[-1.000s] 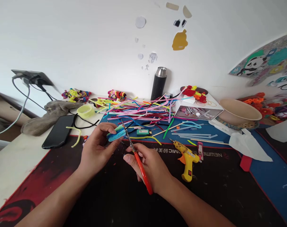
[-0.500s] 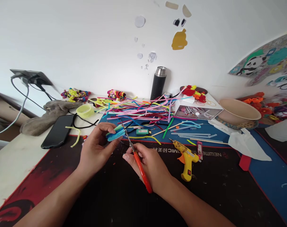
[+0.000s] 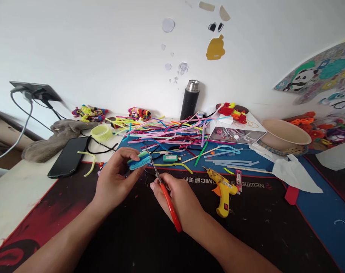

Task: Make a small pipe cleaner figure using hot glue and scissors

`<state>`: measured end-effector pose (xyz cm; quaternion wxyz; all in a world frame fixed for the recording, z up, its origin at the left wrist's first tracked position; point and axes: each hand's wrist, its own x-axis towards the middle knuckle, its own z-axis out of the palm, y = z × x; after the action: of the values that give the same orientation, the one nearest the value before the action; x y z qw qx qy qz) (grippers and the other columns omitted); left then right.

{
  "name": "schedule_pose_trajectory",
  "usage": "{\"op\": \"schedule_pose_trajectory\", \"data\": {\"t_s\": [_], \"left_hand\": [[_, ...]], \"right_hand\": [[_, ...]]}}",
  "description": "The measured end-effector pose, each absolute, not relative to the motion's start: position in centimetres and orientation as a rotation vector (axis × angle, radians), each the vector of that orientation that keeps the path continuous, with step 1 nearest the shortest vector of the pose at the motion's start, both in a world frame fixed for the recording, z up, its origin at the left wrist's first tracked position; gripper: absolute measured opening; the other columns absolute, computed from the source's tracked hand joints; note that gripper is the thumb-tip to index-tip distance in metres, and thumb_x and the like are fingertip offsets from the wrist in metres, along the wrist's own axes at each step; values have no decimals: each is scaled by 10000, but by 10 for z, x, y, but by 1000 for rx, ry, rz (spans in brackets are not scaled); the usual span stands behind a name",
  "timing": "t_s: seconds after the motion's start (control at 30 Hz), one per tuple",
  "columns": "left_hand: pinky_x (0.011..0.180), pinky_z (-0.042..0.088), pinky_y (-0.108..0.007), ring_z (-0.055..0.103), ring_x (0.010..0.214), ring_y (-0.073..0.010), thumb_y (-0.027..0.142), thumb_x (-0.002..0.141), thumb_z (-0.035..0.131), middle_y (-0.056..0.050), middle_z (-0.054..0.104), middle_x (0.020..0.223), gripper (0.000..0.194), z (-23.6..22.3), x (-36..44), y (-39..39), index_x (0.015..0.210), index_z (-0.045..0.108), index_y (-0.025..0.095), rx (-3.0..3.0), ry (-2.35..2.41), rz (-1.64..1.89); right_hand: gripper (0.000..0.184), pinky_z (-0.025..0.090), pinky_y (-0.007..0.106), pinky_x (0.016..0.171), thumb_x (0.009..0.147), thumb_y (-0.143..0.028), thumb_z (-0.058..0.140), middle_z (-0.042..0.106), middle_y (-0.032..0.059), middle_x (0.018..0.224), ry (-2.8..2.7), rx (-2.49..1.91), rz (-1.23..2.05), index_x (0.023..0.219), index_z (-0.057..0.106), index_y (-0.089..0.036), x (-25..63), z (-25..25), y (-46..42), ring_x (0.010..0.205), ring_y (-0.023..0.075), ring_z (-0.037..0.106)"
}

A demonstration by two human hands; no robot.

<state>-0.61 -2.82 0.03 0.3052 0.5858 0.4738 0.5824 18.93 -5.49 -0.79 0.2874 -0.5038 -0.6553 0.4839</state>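
My left hand [image 3: 115, 176] pinches a small bundle of blue and green pipe cleaners [image 3: 140, 162] between thumb and fingers. Its left end is hidden by my fingers. Wrapped around red-handled scissors [image 3: 170, 206], my right hand [image 3: 181, 195] keeps them pointed up and away from me. The metal blades lie against the right end of the bundle; whether they touch every strand I cannot tell. Beyond both hands, a heap of loose pipe cleaners [image 3: 167, 131] in many colours spreads along the back of the desk.
A yellow glue gun [image 3: 225, 191] lies right of my right hand. Behind it are clear glue sticks [image 3: 232, 162] and a beige bowl [image 3: 286, 132]. A black thermos [image 3: 190, 100] stands by the wall. At left lie a phone [image 3: 67, 157] and a yellow-green roll [image 3: 101, 132].
Both hands keep nearly the same place, with the scissors still at the bundle's end. My right thumb has shifted slightly and the view has turned a little to the right.
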Motion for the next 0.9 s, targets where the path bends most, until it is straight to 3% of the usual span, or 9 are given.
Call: {"op": "schedule_pose_trajectory", "data": {"t_s": [0.6,0.73,0.9], "left_hand": [[794,514,-302,644,900,-202,286,868,877,-30,666,974,221,-4,-11,-28,967,683,247,1598,1241,1475],[786,518,-286,642,911,-189,248,903,834,-23,654,996,197,-7,-13,-27,1004,664,249,1652,1243,1451],[771,543,-275,656,912,-182,213,904,807,-20,653,1010,197,-5,-14,-27,1010,644,246,1701,1271,1451]], "right_hand": [[178,417,254,617,1034,-266,581,647,1,727,-1714,-1358,1303,898,676,-199,183,-11,-56,626,134,548],[210,390,238,563,1029,-366,652,549,-31,663,-1669,-1329,1405,897,665,-203,186,-5,-55,568,118,482],[320,386,231,531,980,-539,765,562,-53,652,-1647,-1297,1530,1021,689,-231,193,-4,-55,506,106,504]]}}
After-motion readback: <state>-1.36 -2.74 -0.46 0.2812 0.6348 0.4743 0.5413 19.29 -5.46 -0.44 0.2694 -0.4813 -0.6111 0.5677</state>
